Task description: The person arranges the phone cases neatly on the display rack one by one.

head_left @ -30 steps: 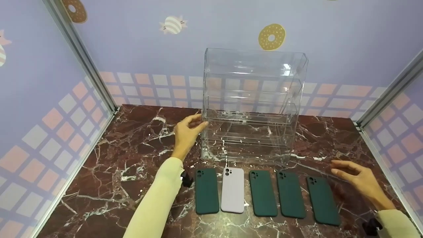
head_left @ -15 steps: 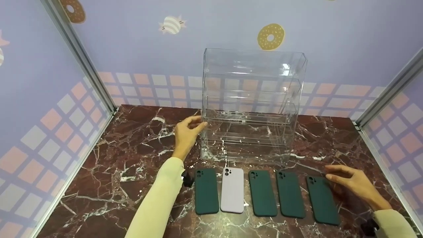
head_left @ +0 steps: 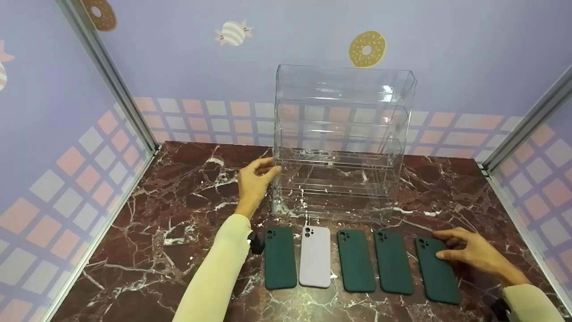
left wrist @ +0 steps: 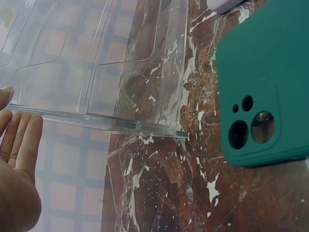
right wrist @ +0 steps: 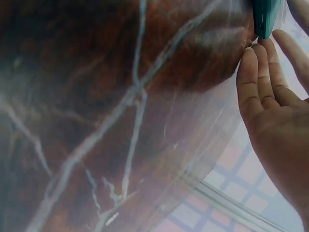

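Five-tier details aside, a clear plastic tiered rack (head_left: pixel 339 179) stands upright at the back of the marble-look table. My left hand (head_left: pixel 254 183) pinches its left side edge; in the left wrist view the thumb and fingers lie on either side of the clear panel. My right hand (head_left: pixel 476 251) is at the rightmost dark green phone case (head_left: pixel 440 279), thumb over its upper part and fingers by its top edge. In the right wrist view the fingertips are at the corner of that case (right wrist: pixel 265 19), and the thumb looks apart from it.
Left of that case lie more phone cases in a row: a green case (head_left: pixel 393 264), another green case (head_left: pixel 356 261), a pale lilac case (head_left: pixel 315 257) and a green case (head_left: pixel 280 258) at the left end. Patterned walls with metal corner rails (head_left: pixel 527 123) enclose the table.
My right hand has moved left from beside the row onto the upper part of the rightmost green phone case. The left hand stays at the rack's edge, and the cases have not moved.
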Motion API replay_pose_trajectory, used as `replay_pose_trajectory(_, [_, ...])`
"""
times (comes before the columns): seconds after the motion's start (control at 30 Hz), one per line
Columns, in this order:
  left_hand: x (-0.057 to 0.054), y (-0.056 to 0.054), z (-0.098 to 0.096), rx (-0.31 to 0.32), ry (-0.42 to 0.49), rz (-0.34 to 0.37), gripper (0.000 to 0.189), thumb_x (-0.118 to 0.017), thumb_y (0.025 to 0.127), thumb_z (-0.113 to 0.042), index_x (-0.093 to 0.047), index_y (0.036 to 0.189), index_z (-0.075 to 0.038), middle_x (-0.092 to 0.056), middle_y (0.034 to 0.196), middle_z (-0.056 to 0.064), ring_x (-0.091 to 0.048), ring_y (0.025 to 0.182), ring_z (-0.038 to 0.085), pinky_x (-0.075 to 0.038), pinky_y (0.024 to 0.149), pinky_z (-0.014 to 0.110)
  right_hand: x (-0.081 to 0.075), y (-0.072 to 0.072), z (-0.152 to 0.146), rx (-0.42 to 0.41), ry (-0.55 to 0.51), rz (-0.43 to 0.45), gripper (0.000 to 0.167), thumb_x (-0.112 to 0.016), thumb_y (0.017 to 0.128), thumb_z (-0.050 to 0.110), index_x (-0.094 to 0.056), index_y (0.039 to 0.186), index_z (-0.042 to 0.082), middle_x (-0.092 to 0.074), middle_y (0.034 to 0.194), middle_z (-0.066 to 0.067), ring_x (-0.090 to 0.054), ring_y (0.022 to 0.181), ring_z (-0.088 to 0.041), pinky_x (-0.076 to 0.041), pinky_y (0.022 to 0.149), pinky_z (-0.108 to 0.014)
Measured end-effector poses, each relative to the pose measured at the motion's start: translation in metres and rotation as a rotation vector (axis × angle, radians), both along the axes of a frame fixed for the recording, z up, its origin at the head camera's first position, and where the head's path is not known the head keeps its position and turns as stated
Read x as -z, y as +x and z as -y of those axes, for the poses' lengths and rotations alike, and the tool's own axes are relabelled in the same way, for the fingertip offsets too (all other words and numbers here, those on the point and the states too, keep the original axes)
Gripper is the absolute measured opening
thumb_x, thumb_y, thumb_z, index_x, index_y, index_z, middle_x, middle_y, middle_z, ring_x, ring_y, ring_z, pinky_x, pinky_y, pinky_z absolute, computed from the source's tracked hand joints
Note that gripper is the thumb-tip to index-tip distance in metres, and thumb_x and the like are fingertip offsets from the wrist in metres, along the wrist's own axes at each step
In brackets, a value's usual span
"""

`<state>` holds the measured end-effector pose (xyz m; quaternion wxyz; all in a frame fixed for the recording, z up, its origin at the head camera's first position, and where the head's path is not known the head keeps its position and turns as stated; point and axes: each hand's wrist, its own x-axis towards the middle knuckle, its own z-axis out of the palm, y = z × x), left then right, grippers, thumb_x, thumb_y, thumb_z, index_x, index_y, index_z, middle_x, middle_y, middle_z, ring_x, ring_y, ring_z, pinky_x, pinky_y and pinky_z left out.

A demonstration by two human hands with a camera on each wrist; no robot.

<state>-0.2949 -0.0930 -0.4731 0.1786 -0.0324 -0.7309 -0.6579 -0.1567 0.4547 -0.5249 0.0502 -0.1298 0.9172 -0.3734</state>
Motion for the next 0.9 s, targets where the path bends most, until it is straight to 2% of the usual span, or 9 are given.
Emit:
replay_pose_trajectory(0.13, [0.001,0.0,-0.002,-0.007,0.021,-0.009,0.032,-0.088,0.089,-0.006,-0.078,0.118,0.002,-0.076,0.112,0.023,-0.075,0.093,0.022,-0.058,0.074,0.023,0.002,0.0,0.001,-0.022,0.019,-0.022,0.05,-0.087,0.089,0.011,-0.069,0.133,-0.005,-0.063,0.114,-0.011,-0.06,0.091,-0.012,-0.052,0.073,-0.026])
replay_pose_trajectory(0.5, [-0.001,0.0,-0.007,-0.07,0.04,-0.005,0.026,-0.089,0.089,-0.008,-0.08,0.112,-0.001,-0.079,0.104,0.01,-0.077,0.092,0.022,-0.06,0.076,0.026,0.006,0.0,0.004,0.007,0.069,-0.088,0.044,-0.091,0.083,0.008,-0.071,0.121,-0.004,-0.064,0.106,-0.007,-0.059,0.082,-0.008,-0.05,0.067,-0.026])
replay_pose_trajectory(0.73, [0.001,0.0,-0.011,-0.117,0.014,-0.014,0.028,-0.091,0.087,-0.013,-0.08,0.11,-0.002,-0.079,0.102,0.008,-0.076,0.09,0.021,-0.059,0.074,0.025,0.007,0.0,0.004,-0.025,0.01,-0.021,0.043,-0.086,0.088,0.002,-0.06,0.121,-0.007,-0.064,0.105,-0.012,-0.059,0.083,-0.007,-0.052,0.067,-0.027])
replay_pose_trajectory(0.9, [0.003,0.001,-0.012,-0.115,0.004,-0.034,0.028,-0.09,0.088,-0.013,-0.08,0.111,-0.003,-0.078,0.101,0.007,-0.075,0.09,0.021,-0.057,0.073,0.024,0.005,0.001,0.003,-0.014,0.003,0.003,0.043,-0.085,0.089,0.001,-0.058,0.121,-0.007,-0.063,0.107,-0.013,-0.059,0.087,-0.007,-0.052,0.07,-0.027])
